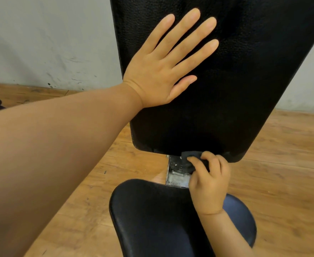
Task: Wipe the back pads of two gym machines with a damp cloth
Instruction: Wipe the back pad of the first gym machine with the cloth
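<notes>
Left hand (163, 65) is spread flat, palm pressed on the left half of the black back pad (245, 80), bracing it. Right hand (209, 184) is curled, fingers pinching a dark cloth (190, 154) bunched against the pad's near bottom edge, just above the gap to the seat pad (152, 219). Exposed metal bracket (177, 173) sits in that gap, touching or just beside the cloth; can't tell which.

Judgement: the wipe is at the bottom edge of this pad.

Risks:
- Cloth is wadded small, so contact patch is narrow. Streaks or missed strips likely, unless it's opened out.
- Cloth or fingers could snag on the bracket hardware if the stroke runs past the edge.
- Area under the bracing palm gets skipped if the left hand isn't moved.
- Damp cloth on textured vinyl: grip may slip.
</notes>
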`<state>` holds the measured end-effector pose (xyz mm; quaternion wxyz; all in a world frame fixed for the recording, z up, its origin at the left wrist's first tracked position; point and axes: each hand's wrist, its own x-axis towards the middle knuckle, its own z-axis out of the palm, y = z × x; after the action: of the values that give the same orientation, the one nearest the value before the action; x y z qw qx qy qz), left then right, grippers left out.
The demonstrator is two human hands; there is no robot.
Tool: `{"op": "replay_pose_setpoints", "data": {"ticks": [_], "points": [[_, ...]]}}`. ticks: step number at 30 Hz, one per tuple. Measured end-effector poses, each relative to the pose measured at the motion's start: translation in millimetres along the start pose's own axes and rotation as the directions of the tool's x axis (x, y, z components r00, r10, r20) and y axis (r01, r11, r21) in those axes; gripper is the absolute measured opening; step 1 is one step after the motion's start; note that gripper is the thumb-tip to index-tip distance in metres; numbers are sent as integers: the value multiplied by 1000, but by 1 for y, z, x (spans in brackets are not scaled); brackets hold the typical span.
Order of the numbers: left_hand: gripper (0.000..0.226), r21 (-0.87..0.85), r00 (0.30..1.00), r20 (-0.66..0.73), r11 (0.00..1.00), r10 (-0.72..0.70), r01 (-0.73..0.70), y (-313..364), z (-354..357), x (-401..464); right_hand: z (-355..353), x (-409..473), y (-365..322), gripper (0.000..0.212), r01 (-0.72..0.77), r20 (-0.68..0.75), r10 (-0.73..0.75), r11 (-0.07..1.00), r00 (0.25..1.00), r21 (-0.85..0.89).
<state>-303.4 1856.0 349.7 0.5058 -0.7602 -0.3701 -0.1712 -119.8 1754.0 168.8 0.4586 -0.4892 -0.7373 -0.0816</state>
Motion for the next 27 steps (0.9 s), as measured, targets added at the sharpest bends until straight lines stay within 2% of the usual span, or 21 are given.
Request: {"op": "replay_pose_setpoints", "data": {"ticks": [3,5,10,15,19,24,27], "points": [[51,-4,1000,-4,1000,-6,6,0,1,0,-9,17,13,39,-66,-137,65,998,988,0],[51,-4,1000,-6,1000,-7,7,0,1,0,-9,23,22,44,-55,-170,48,998,984,-36],[51,1,1000,-12,1000,-4,4,0,1,0,-4,-3,38,30,55,-81,-62,995,995,-81],[50,-5,1000,-19,1000,-2,2,1,1,1,3,-26,48,30,3,8,-2,997,1000,-78],[51,14,1000,-12,1000,-2,2,0,0,0,-3,-21,44,30,-25,-6,25,999,1000,-30],[51,2,1000,-13,1000,-5,5,1,1,0,-27,14,46,43,-64,-165,60,998,984,-21],[50,-3,1000,-18,1000,-8,8,0,1,0,-31,25,49,47,-81,-186,72,996,980,-41]]}}
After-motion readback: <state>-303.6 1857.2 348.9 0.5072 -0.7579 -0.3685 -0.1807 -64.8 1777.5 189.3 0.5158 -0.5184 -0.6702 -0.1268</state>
